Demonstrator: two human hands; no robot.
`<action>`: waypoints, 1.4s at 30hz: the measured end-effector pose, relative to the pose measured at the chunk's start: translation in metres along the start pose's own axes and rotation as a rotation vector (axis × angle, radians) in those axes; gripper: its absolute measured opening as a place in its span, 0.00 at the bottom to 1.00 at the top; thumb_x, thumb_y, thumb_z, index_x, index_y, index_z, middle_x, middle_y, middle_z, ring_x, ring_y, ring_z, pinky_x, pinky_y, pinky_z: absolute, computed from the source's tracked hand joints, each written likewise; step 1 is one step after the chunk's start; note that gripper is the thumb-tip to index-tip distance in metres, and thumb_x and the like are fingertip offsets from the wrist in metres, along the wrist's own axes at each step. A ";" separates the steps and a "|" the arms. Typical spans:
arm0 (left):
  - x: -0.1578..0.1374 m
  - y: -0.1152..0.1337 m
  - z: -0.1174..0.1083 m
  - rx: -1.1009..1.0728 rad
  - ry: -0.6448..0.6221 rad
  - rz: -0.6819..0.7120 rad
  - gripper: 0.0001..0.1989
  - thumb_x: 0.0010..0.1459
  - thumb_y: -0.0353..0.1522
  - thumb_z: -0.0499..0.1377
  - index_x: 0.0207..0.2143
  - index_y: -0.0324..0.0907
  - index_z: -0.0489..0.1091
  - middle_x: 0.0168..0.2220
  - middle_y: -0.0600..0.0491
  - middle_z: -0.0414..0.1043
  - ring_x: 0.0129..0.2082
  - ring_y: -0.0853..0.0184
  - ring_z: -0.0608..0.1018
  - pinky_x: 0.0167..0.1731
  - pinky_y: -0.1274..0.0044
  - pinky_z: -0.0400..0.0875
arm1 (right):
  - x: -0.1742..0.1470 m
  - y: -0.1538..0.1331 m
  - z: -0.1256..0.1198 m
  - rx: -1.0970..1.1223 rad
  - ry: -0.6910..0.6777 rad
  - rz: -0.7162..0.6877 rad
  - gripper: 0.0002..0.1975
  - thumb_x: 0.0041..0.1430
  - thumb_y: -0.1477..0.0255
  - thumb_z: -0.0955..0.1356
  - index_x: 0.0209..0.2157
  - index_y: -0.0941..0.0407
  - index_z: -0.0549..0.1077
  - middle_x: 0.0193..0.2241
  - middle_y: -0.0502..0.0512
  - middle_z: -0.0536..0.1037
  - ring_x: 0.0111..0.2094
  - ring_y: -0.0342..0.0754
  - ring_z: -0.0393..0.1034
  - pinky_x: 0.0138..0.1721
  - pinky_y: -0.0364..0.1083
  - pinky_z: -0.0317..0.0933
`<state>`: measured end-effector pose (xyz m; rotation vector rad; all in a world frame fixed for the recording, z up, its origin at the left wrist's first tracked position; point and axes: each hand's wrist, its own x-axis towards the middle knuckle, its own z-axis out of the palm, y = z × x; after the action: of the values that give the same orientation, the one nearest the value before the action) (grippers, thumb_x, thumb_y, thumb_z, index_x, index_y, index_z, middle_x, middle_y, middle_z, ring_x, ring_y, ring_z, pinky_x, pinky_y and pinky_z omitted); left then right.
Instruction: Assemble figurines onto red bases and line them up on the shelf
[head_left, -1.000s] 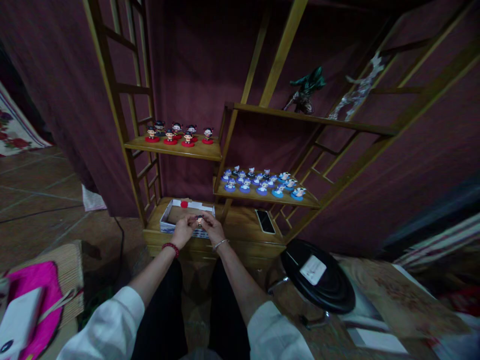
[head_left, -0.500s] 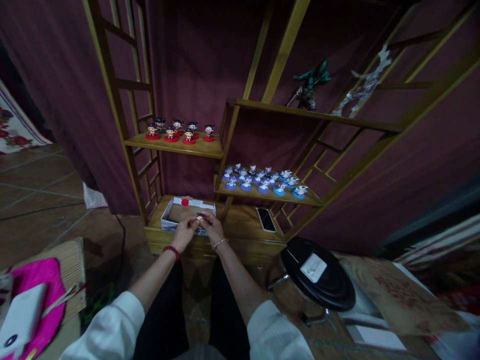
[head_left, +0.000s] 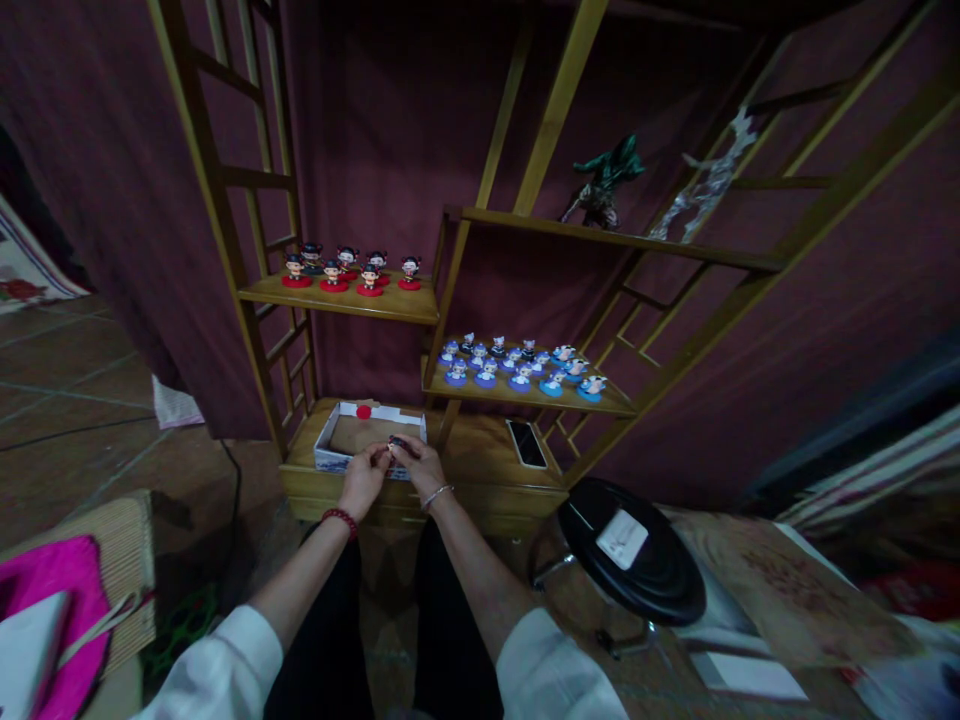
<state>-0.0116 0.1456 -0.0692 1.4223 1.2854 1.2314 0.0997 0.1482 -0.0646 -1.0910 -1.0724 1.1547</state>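
Note:
A small dark-haired figurine (head_left: 396,443) is pinched between both hands, over the front edge of a low cardboard box. My left hand (head_left: 366,478) grips it from the left, its fingers closed. From the other side my right hand (head_left: 421,468) holds the figurine's head, fingers also closed; much of the figurine's body is hidden. The open box (head_left: 330,458) has white and blue patterned walls and a brown bottom. Inside, against its back wall, is a red round base (head_left: 364,412). Similar figurines on red bases (head_left: 369,281) stand on the upper left shelf.
Several purple and blue figurines (head_left: 486,374) fill the middle shelf (head_left: 517,398). A phone (head_left: 527,443) lies right of the box. Higher up stand a green statuette (head_left: 611,180) and a clear sculpture (head_left: 709,185). A black stool (head_left: 652,575) stands at right, a pink cloth (head_left: 82,570) at left.
The figurine has turned between my fingers, its face less toward me and its dark hair more visible. Both hands stay by the box. The whole view has shifted slightly.

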 end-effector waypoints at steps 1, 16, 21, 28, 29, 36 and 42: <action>-0.001 0.002 0.000 0.027 0.008 0.008 0.11 0.49 0.32 0.54 0.35 0.39 0.69 0.31 0.50 0.74 0.30 0.67 0.74 0.33 0.75 0.68 | 0.000 0.000 0.000 0.011 0.006 -0.003 0.14 0.39 0.68 0.71 0.33 0.55 0.74 0.32 0.50 0.77 0.34 0.46 0.71 0.39 0.46 0.65; -0.007 0.010 -0.003 0.371 0.111 0.168 0.13 0.51 0.26 0.50 0.39 0.39 0.68 0.38 0.47 0.72 0.38 0.64 0.73 0.40 0.72 0.67 | 0.012 0.007 0.006 0.020 0.037 0.036 0.16 0.39 0.65 0.71 0.33 0.56 0.74 0.30 0.51 0.77 0.32 0.45 0.71 0.36 0.45 0.66; -0.007 0.000 -0.002 0.409 0.096 0.159 0.15 0.50 0.24 0.50 0.41 0.37 0.67 0.39 0.45 0.71 0.39 0.63 0.72 0.42 0.71 0.65 | 0.015 0.016 0.007 -0.008 0.049 0.045 0.15 0.39 0.64 0.71 0.31 0.56 0.73 0.28 0.51 0.77 0.30 0.45 0.71 0.35 0.45 0.67; -0.009 -0.018 -0.002 0.324 0.103 0.107 0.12 0.51 0.27 0.50 0.38 0.38 0.68 0.38 0.46 0.71 0.39 0.64 0.72 0.41 0.72 0.65 | 0.014 0.031 0.005 -0.004 0.023 0.062 0.17 0.39 0.65 0.71 0.34 0.55 0.73 0.31 0.51 0.77 0.33 0.45 0.71 0.39 0.46 0.65; -0.009 -0.020 -0.002 0.308 0.107 0.094 0.11 0.51 0.28 0.51 0.37 0.39 0.68 0.37 0.46 0.71 0.38 0.64 0.72 0.41 0.72 0.65 | 0.013 0.032 0.004 0.002 0.015 0.060 0.17 0.39 0.65 0.71 0.35 0.55 0.73 0.32 0.51 0.77 0.34 0.45 0.71 0.40 0.46 0.65; 0.000 -0.035 0.000 0.190 0.105 -0.071 0.08 0.48 0.32 0.55 0.32 0.39 0.69 0.27 0.52 0.72 0.28 0.67 0.73 0.34 0.73 0.67 | 0.011 0.038 0.001 0.049 -0.018 0.086 0.18 0.38 0.66 0.72 0.35 0.55 0.74 0.32 0.51 0.78 0.34 0.46 0.71 0.40 0.47 0.65; 0.009 -0.045 0.003 0.154 0.082 -0.110 0.08 0.47 0.31 0.55 0.32 0.40 0.70 0.25 0.53 0.73 0.26 0.68 0.73 0.31 0.75 0.68 | 0.014 0.044 -0.004 0.101 0.000 0.127 0.19 0.37 0.65 0.72 0.35 0.55 0.75 0.32 0.52 0.78 0.35 0.46 0.71 0.40 0.47 0.65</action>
<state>-0.0167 0.1602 -0.1125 1.4006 1.5224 1.1476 0.0992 0.1653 -0.1080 -1.0923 -0.9448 1.2958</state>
